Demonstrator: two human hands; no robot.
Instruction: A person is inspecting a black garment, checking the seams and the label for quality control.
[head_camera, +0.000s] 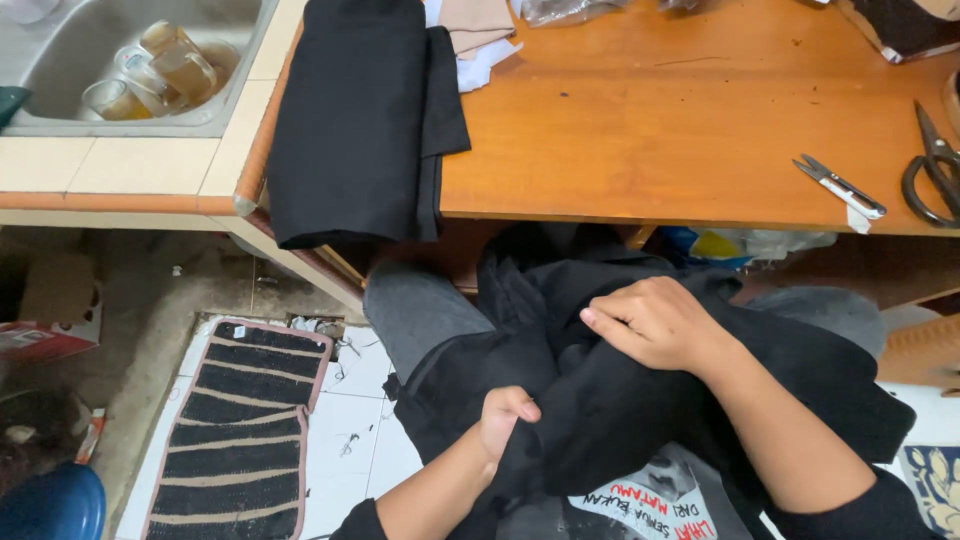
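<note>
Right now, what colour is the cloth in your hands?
Black cloth, seen in the head view.

Matt black woven cloth (640, 400) bunched in both hands, left hand (505, 415) and right hand (655, 320), with a like folded black cloth (350, 120) on the worktop (680, 130) of smooth, semi-gloss orange-brown wood. Metal scissors (935, 165) and small metal snips (840, 187); brushed steel sink (70, 60) holding clear glasses (160, 65). Coarse ribbed floor mat (240, 430) on glazed white tiles (350, 440).

Beyond my hands (600, 370) lies the desk (650, 130); folded cloth (350, 120) on it ahead-left, scissors (930, 170) ahead-right, sink (130, 70) far left.
</note>
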